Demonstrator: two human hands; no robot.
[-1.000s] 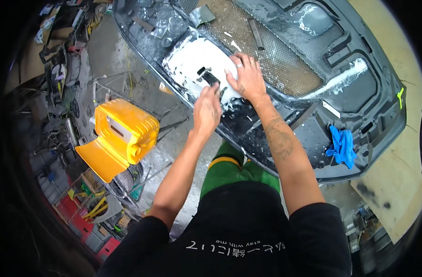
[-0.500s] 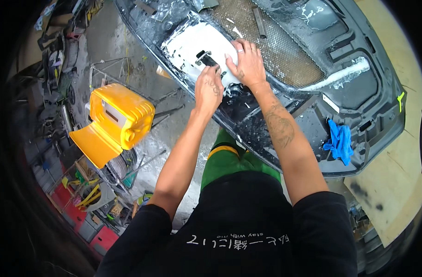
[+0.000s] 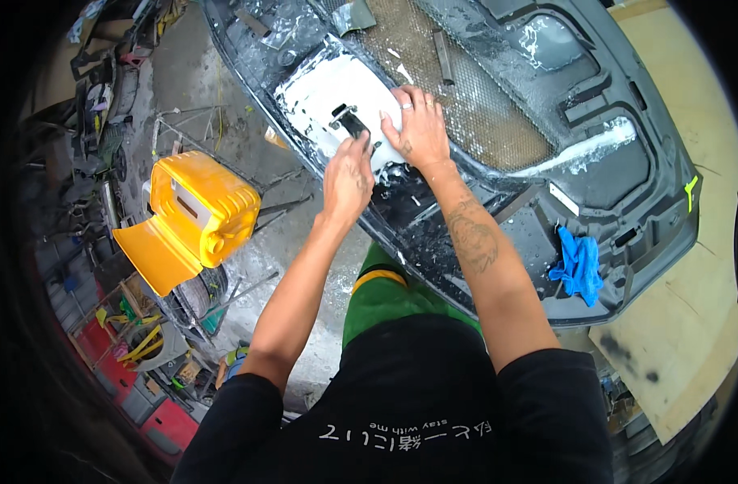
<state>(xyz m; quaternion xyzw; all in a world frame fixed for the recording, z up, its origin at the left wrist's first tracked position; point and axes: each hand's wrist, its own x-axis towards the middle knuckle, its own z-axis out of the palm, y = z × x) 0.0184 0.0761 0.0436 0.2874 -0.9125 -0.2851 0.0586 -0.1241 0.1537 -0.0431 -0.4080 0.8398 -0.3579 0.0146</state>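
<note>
A dark moulded panel shaped like the underside of a car bonnet (image 3: 433, 206) lies in front of me. On its near left part is a smooth white patch (image 3: 304, 101), ragged at its edges. A small metal loop (image 3: 337, 118) and a black strip-like part (image 3: 353, 124) show within the white. My left hand (image 3: 349, 181) is closed at the lower end of the black part, fingertips pinched together; what they grip is hidden. My right hand (image 3: 424, 133) rests on the patch's right edge, fingers stretched out and thumb apart, holding nothing.
A cut-open yellow plastic canister (image 3: 215, 206) stands left of the panel beside a thin metal frame (image 3: 171, 125). Blue crumpled gloves or cloth (image 3: 579, 266) lie on the panel's near right. A dark bar (image 3: 443, 58) sits on brown honeycomb mesh (image 3: 482, 105). Car parts clutter the far left.
The whole view has shifted a little, so the panel and canister sit slightly lower and further left. Both hands keep nearly the same places on the white patch.
</note>
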